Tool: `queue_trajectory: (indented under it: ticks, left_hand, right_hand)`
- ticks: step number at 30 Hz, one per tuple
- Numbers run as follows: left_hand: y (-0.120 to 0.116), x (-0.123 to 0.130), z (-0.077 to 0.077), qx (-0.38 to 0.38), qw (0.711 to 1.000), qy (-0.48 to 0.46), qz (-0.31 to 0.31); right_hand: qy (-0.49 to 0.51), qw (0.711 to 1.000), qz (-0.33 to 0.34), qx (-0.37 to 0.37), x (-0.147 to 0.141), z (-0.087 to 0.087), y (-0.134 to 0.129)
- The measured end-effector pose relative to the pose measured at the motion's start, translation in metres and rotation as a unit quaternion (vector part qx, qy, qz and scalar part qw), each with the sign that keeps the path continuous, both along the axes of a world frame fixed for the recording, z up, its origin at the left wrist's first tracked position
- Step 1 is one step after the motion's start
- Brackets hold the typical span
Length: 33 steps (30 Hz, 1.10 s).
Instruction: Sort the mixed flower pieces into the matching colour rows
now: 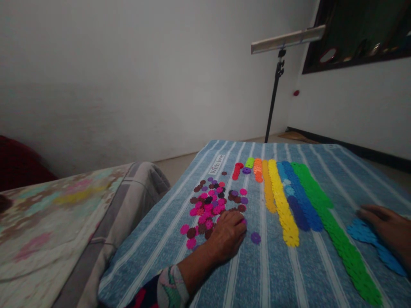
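On the white-striped blue cloth (250, 273), the left hand (227, 235) is curling its fingers over thin pink, brown and purple scalloped discs (207, 207) at 9 o'clock. At 3, the right hand (388, 226) is bending half-open over sky-blue scalloped discs (361, 231); I can't tell either's grip. They're probably handling light, stiff, slippery, suiting rim pinches.

Landmark: yellow row (284, 209). Off its near end: striped cloth (276, 273) lay open. Left of its near half: lane held purple disc (256, 238); beyond, left hand (227, 234) and mixed pile (210, 207) obstructed. Right: blue row (302, 196), green row (338, 241) barred.
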<state>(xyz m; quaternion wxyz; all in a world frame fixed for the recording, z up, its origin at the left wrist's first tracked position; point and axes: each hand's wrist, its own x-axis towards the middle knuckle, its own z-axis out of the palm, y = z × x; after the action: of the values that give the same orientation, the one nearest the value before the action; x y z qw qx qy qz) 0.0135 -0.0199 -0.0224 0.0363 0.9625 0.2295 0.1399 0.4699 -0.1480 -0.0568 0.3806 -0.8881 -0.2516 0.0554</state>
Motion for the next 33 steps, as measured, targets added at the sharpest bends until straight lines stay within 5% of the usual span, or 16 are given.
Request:
queue_trajectory:
  ticks: [16,33]
  left_hand:
    - [0.003,0.000,-0.021,0.092,0.993,-0.070,0.015]
    - [0.006,-0.002,-0.017,0.021,0.996,-0.084,0.037]
  right_hand:
    - [0.001,1.000,0.017,-0.004,0.000,0.003,0.001]
    - [-0.004,1.000,0.007,0.024,-0.004,0.005,0.000]
